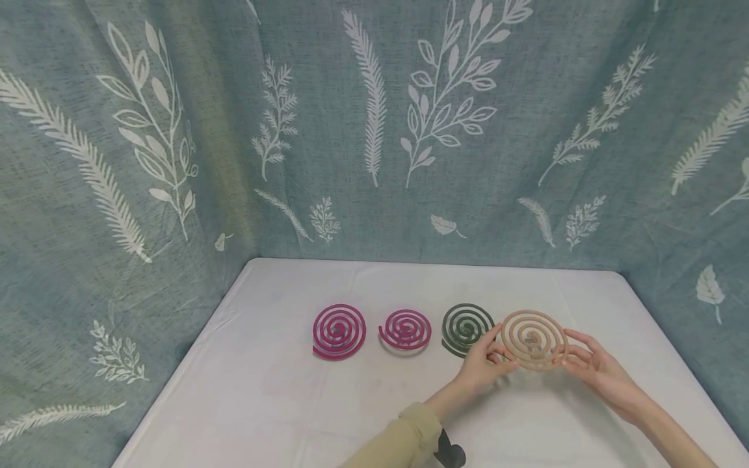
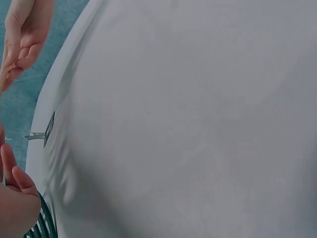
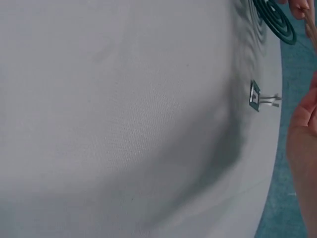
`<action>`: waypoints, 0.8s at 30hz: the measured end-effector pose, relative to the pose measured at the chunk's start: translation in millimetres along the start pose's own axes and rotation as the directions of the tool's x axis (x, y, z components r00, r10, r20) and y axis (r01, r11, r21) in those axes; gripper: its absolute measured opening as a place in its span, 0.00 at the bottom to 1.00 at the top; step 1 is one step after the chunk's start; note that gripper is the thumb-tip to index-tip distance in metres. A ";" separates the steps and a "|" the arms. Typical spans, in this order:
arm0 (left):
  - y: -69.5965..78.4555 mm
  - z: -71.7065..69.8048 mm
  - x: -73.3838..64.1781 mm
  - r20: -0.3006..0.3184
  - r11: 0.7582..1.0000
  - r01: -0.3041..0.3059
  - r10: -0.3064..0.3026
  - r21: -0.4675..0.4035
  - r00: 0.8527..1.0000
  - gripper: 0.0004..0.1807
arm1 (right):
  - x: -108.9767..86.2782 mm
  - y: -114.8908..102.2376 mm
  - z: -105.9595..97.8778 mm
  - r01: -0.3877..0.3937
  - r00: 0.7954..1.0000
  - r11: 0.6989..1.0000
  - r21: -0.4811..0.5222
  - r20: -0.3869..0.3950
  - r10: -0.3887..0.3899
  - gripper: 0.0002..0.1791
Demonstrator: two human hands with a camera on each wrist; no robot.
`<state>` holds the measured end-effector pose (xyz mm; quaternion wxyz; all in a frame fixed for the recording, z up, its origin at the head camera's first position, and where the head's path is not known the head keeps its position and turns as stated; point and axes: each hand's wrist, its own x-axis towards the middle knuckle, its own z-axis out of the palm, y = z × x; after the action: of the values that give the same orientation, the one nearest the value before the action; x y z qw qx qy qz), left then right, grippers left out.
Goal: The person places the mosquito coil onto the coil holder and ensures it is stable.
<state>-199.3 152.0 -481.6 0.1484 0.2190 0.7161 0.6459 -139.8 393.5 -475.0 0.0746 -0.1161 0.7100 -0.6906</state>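
Note:
Both hands hold a beige mosquito coil [image 1: 531,337] up above the right part of the white table. My left hand [image 1: 481,365] pinches its left edge with thumb and fingers, while the right hand [image 1: 604,376] pinches the opposite edge. Just left of it a dark green coil [image 1: 467,328] stands raised, partly behind my left fingers. In the right wrist view the beige coil [image 3: 310,25] shows only as a thin edge. A small metal clip [image 3: 254,95] with silver arms is on the table below the hands.
Two magenta coils, a larger one [image 1: 339,330] and a tilted one [image 1: 406,330], are in line left of the green coil. The white table [image 1: 263,390] is bordered by a blue-green curtain [image 1: 328,130] with leaf prints. A black object [image 1: 450,453] is beside the left sleeve.

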 end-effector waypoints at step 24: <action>-16.0 25.1 3.4 -0.063 0.992 0.059 -0.067 -0.114 0.996 0.42 | 5.1 21.9 -16.6 -0.021 0.998 1.000 0.015 -0.052 0.022 0.30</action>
<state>-191.7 174.2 -500.3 0.1567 0.1658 0.6898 0.6871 -150.4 408.5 -495.9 0.0645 -0.0899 0.7077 -0.6977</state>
